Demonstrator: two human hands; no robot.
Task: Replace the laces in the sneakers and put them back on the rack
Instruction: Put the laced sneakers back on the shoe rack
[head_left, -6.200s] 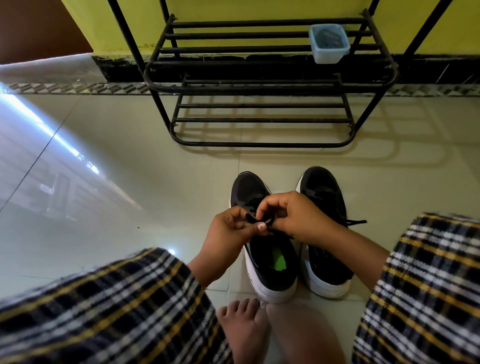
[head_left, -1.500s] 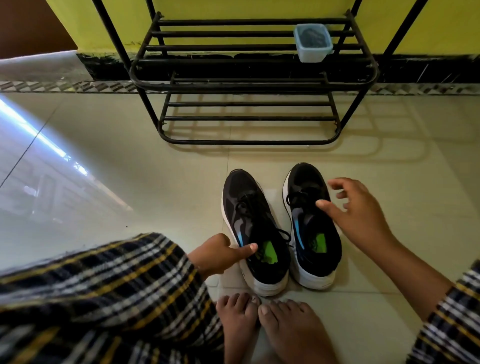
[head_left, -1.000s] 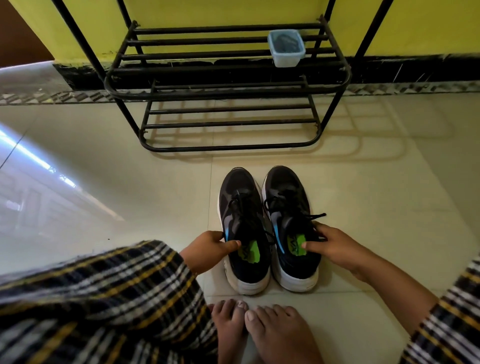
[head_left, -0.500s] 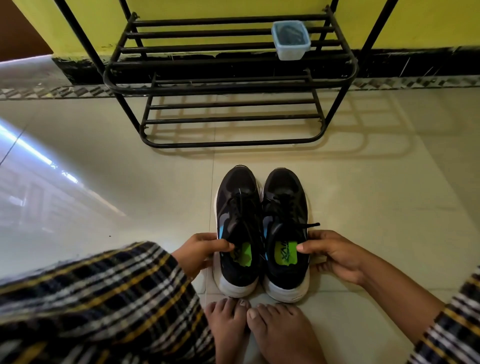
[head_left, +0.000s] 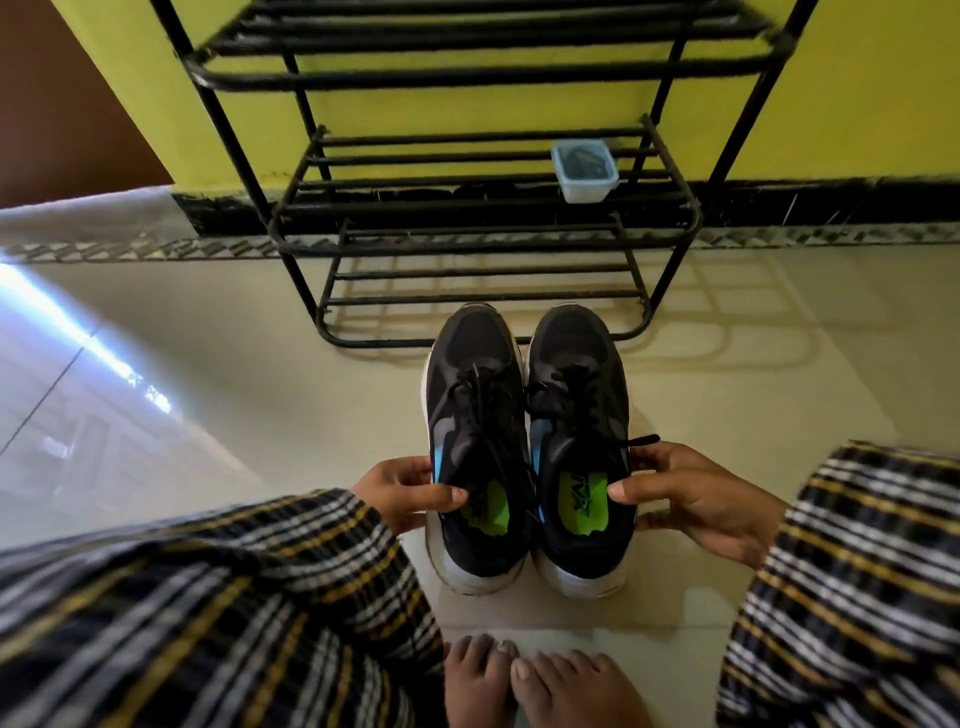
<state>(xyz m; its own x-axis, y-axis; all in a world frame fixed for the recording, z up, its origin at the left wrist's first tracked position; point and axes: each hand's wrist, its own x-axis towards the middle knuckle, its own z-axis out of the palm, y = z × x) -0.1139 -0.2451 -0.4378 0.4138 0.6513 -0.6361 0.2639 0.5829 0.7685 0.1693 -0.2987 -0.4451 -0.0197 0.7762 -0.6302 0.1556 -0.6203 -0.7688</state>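
While left hand (head_left: 400, 488) grips one sneaker (head_left: 475, 441), right hand (head_left: 696, 493) grips the other (head_left: 576, 431)

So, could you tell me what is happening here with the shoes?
A seated person grips a pair of black, white-soled sneakers, left hand on the left sneaker, right hand on the right sneaker. Both are laced and sit before the black metal rack, not yet on it.

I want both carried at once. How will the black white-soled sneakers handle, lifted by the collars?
The black white-soled sneakers probably lift lightly; each hand, left hand and right hand, pinches one collar. Soft collars may flex. The loose black lace end will likely dangle.
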